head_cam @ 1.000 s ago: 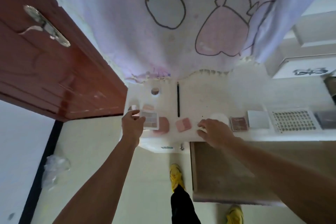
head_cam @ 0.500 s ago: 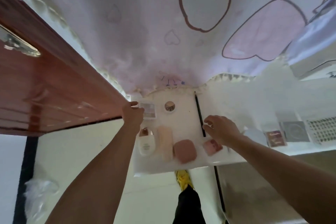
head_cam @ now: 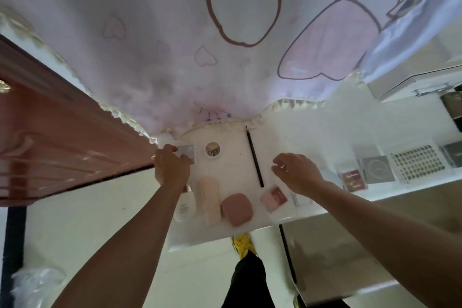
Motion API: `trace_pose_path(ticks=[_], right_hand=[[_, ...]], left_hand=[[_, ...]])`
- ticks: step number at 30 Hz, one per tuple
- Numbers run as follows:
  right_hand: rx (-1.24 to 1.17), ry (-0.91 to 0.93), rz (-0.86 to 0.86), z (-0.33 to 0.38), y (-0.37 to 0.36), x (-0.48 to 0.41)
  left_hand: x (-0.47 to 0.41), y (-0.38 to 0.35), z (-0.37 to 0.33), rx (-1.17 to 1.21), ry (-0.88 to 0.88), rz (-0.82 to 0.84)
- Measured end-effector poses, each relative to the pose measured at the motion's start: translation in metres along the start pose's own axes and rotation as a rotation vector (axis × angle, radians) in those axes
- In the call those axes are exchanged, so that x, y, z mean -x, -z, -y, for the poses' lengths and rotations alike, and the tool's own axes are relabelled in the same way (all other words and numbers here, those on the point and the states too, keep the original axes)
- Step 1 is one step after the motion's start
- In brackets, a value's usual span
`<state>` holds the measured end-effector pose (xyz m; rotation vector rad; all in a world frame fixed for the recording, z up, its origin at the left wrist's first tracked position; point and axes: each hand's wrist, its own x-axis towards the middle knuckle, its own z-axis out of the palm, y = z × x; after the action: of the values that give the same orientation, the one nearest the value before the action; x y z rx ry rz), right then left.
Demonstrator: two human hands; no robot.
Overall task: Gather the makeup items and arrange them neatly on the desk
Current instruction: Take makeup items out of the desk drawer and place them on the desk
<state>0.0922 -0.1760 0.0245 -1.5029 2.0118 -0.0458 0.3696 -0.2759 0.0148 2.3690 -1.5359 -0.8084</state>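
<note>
On the white desk (head_cam: 232,172), my left hand (head_cam: 171,169) grips the near edge of a small eyeshadow palette (head_cam: 187,152) at the back left corner. A round open compact (head_cam: 212,149) lies just right of it. A black pencil (head_cam: 254,156) lies lengthwise in the middle. My right hand (head_cam: 297,172) hovers right of the pencil, fingers loosely curled, holding nothing. Along the front edge lie a white bottle (head_cam: 184,207), a peach tube (head_cam: 209,199), a rounded pink compact (head_cam: 236,209) and a small square pink blush (head_cam: 273,198).
Further right on the desk sit a dark red palette (head_cam: 353,180), a grey square case (head_cam: 377,169) and a tray of nail tips (head_cam: 417,161). A pink printed curtain (head_cam: 225,57) hangs behind the desk. A brown wooden door (head_cam: 62,147) stands at the left.
My left hand carried the palette from the desk's front to the back left corner. My right hand moved from the front edge to beside the pencil. The view came closer.
</note>
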Motion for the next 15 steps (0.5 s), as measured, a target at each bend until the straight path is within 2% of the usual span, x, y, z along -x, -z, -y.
trace_pose_path(ticks=[4, 9, 12, 15], right_hand=[[-0.047, -0.03, -0.036, -0.035, 0.018, 0.025], [-0.09, -0.046, -0.074, -0.111, 0.032, 0.069], [-0.104, -0.019, -0.102, -0.162, 0.036, 0.101], [-0.163, -0.027, -0.07, -0.222, 0.042, 0.139]], left_hand=[[0.061, -0.016, -0.039, 0.042, -0.216, 0.027], [0.165, -0.069, -0.071, 0.085, -0.33, 0.178], [0.229, -0.11, -0.077, 0.059, -0.315, 0.247], [0.291, -0.15, -0.077, 0.123, -0.186, 0.299]])
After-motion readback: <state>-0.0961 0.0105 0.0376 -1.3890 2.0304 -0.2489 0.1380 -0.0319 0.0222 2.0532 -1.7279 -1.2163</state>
